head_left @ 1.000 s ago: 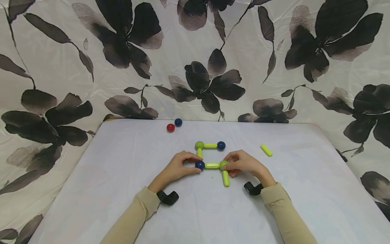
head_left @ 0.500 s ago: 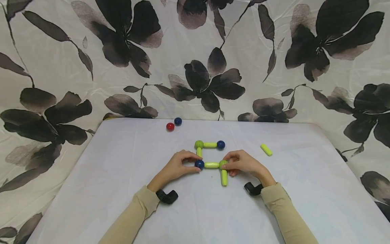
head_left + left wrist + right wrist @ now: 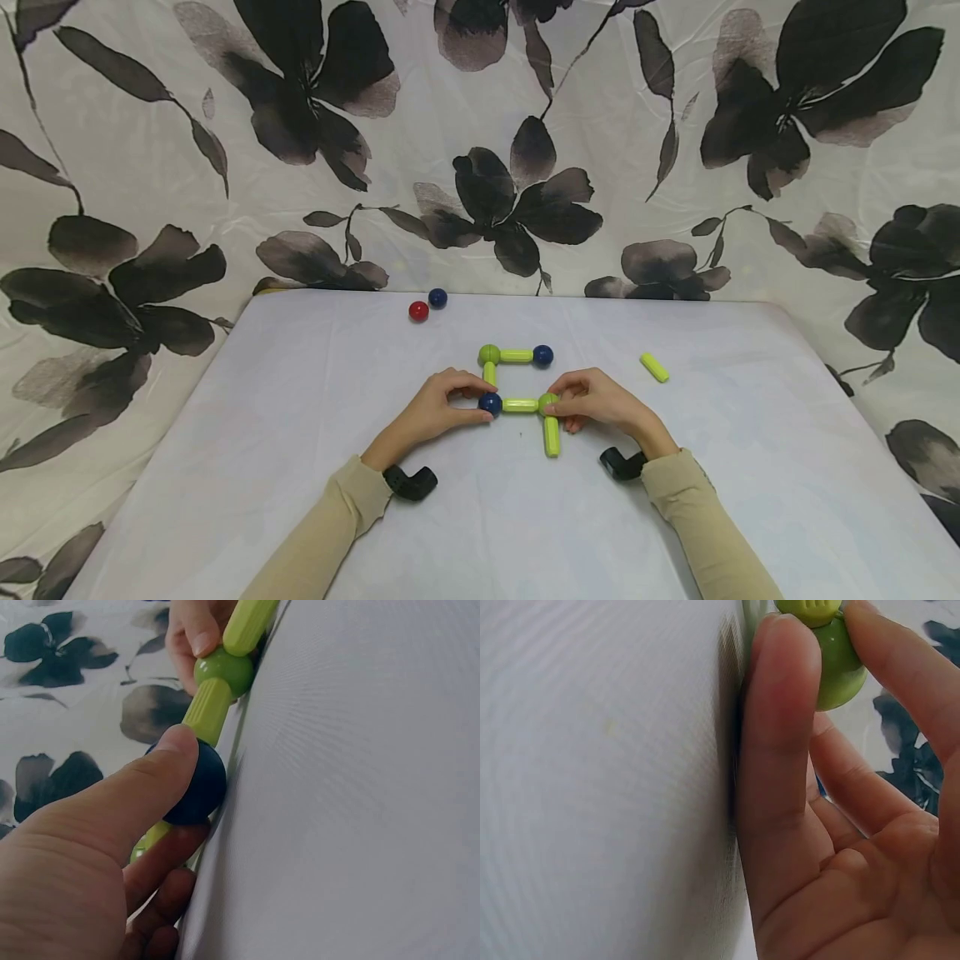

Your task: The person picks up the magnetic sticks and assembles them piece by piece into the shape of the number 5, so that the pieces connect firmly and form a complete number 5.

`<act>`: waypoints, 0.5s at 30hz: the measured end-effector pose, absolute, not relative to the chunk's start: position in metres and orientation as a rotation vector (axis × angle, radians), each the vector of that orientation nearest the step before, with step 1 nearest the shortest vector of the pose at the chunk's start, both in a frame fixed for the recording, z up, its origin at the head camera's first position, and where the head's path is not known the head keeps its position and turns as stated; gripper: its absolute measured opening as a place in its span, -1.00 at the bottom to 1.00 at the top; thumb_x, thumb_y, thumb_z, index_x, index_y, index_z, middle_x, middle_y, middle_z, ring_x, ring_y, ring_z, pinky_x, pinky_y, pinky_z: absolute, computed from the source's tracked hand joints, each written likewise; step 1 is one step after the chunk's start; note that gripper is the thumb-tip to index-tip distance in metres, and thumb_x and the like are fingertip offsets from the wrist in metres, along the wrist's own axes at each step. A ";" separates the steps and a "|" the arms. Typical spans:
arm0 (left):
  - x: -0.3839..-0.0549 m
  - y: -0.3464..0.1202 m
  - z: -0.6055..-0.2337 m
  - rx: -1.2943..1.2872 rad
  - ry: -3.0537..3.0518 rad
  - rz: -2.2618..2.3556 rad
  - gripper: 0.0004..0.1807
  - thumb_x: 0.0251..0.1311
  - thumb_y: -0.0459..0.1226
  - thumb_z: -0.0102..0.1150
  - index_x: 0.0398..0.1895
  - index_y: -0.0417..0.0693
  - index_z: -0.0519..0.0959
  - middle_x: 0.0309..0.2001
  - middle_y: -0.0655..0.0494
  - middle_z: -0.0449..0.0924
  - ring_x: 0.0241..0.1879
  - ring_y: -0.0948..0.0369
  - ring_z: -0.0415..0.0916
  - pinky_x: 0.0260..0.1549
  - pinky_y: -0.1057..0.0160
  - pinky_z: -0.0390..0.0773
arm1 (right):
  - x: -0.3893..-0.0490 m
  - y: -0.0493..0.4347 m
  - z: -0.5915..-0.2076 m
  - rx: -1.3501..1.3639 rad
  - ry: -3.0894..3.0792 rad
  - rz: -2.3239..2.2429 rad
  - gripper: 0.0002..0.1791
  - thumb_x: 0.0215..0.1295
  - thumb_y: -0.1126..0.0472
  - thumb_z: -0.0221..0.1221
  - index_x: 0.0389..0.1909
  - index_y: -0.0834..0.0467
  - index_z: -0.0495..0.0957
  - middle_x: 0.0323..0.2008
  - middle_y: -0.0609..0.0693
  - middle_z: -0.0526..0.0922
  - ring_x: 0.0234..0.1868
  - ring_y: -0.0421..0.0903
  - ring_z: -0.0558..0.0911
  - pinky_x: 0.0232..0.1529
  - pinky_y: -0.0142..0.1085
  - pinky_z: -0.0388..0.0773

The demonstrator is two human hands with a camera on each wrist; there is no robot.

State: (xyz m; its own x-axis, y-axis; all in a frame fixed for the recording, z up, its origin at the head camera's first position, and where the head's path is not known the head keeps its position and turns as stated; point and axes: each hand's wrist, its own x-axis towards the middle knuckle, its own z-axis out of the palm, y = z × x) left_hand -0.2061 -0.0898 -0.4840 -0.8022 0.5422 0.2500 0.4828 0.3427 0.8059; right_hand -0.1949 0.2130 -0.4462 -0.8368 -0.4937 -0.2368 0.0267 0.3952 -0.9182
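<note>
A chain of balls and yellow-green rods lies on the white table [image 3: 247,500]. My left hand [image 3: 442,408] pinches its dark blue ball [image 3: 206,784] between thumb and fingers. From that ball one rod [image 3: 520,406] runs right to a green ball [image 3: 840,667], which my right hand [image 3: 600,400] pinches. Another rod [image 3: 552,437] points from this green ball toward the table's near side. Behind the left hand, a short rod [image 3: 490,372] leads to a second green ball [image 3: 489,355], then a rod [image 3: 516,356] ends at another blue ball [image 3: 543,356].
Near the far table edge lie a loose red ball [image 3: 418,312] and a loose blue ball [image 3: 437,298]. A single rod [image 3: 654,367] rests beyond the right hand. Cloth with dark flowers [image 3: 517,208] hangs behind the table. Each wrist wears a black camera mount [image 3: 411,483].
The rod at the right green ball has swung slightly, its near end shifting left. Both hands keep their hold on the same balls, and the view has shifted a little.
</note>
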 end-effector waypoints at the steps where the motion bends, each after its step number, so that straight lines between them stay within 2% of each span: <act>1: -0.206 -0.090 -0.483 0.957 2.518 1.472 -0.58 0.00 -0.15 0.54 -0.01 0.11 0.70 -0.17 0.30 0.60 -0.15 0.25 0.47 -0.11 0.25 0.50 | -0.195 0.213 -0.446 -0.396 2.179 -1.447 -0.67 0.25 0.21 0.36 -0.07 0.34 0.61 -0.53 0.12 0.64 -0.58 -0.13 0.59 -0.47 -0.31 0.60; 8: -0.208 -0.096 -0.463 0.838 2.424 1.429 -0.64 0.17 -0.13 0.42 0.04 0.07 0.68 -0.16 0.21 0.64 -0.14 0.18 0.51 -0.09 0.17 0.52 | -0.195 0.213 -0.447 -0.372 2.166 -1.462 -0.68 0.25 0.18 0.36 -0.08 0.28 0.62 -0.53 0.07 0.64 -0.58 -0.13 0.59 -0.46 -0.31 0.60; 15: -0.236 -0.109 -0.444 0.769 2.498 1.352 -0.77 0.32 -0.20 0.27 -0.02 -0.04 0.71 -0.23 0.17 0.66 -0.24 0.14 0.51 -0.18 0.16 0.52 | -0.195 0.214 -0.448 -0.377 2.152 -1.479 -0.69 0.25 0.17 0.36 -0.09 0.27 0.63 -0.53 0.08 0.63 -0.58 -0.12 0.59 -0.47 -0.30 0.61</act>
